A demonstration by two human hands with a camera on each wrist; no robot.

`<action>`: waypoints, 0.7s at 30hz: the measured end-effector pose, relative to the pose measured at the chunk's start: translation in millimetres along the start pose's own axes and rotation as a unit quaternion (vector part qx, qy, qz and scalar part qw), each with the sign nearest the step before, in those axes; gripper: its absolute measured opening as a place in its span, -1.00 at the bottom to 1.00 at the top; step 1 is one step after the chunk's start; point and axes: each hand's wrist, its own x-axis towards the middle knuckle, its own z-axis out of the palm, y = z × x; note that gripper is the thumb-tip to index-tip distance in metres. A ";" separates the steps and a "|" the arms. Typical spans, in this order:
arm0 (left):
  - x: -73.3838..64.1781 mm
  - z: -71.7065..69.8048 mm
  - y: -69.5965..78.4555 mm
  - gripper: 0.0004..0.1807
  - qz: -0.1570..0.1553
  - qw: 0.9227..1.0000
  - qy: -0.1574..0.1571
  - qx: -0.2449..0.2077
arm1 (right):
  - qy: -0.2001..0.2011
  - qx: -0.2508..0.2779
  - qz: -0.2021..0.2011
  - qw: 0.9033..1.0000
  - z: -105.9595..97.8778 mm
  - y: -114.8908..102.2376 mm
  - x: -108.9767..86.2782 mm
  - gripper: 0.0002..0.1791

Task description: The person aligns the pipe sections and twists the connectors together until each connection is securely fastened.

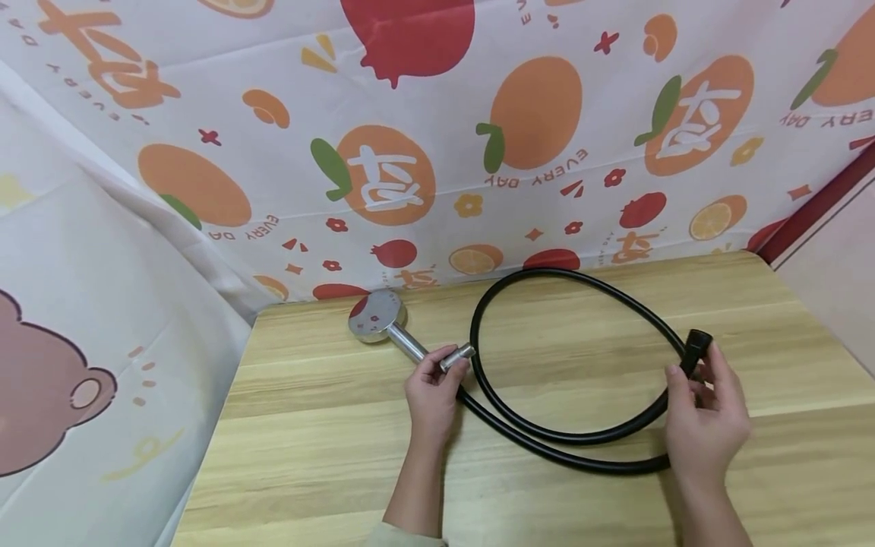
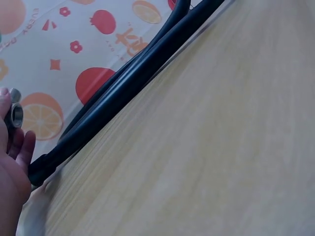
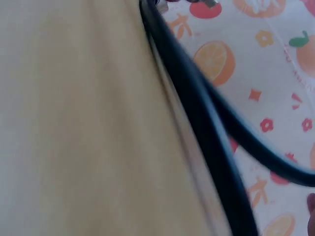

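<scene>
We note the left grip [image 2: 12, 179] holding a threaded metal fitting [image 2: 16, 114]. Black hose [image 2: 118, 95] slants alongside pale tabletop [image 2: 211, 132].

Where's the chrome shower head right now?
In the head view, the chrome shower head lies left of centre near the far edge of the wood-grain table, beside the fruit-print cloth; its handle runs toward the left hand.

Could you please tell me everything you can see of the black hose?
The black hose is long, slim and smooth with a slight sheen, and looks like rubber or plastic. It curves in a broad loop over the wooden table. One end carries a flared black fitting, raised and held in the right hand. The other end, with a thicker collar, lies by the left hand, near the shower head's handle; whether they join is hidden.
</scene>
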 end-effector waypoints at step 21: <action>2.7 2.9 -8.0 -0.48 -0.069 0.993 -0.029 -0.087 | -0.142 0.051 0.036 0.988 55.7 -70.2 -0.2 -0.62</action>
